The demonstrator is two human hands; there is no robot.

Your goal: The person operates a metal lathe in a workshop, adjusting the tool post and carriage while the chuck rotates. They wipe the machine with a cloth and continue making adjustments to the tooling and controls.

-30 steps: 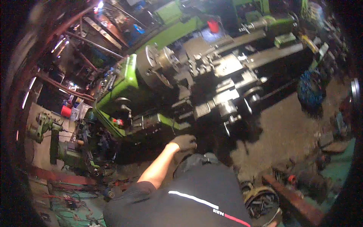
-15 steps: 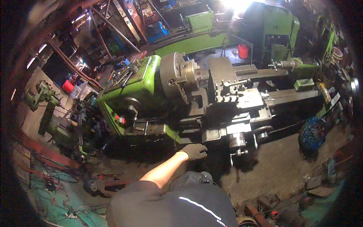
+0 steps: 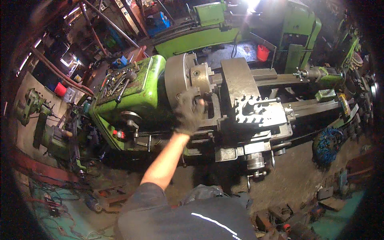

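Note:
My left hand (image 3: pixel 189 112), in a dark knitted glove, reaches up in front of the lathe's big round chuck (image 3: pixel 176 76). Motion blurs the glove, but its fingers look stretched out and apart, with nothing seen in them. Whether it touches the chuck I cannot tell. Just right of the hand are the stepped jaws (image 3: pixel 202 78) of the chuck. Farther right stands the tool post (image 3: pixel 250 110) with its clamping bolts and lever, on the carriage. The green headstock (image 3: pixel 138 94) lies to the left of the hand. My right hand does not show.
Several hand tools (image 3: pixel 116 86) lie on the headstock's top. Crank handles (image 3: pixel 256 175) stick out from the carriage's front. The tailstock (image 3: pixel 320 74) is at the right end. A red bucket (image 3: pixel 262 53) and another green lathe (image 3: pixel 200 42) stand behind. A blue tangled bundle (image 3: pixel 329 144) sits at right.
My left hand has risen from below the front of the lathe, up and to the left, to the chuck. The whole view has shifted slightly.

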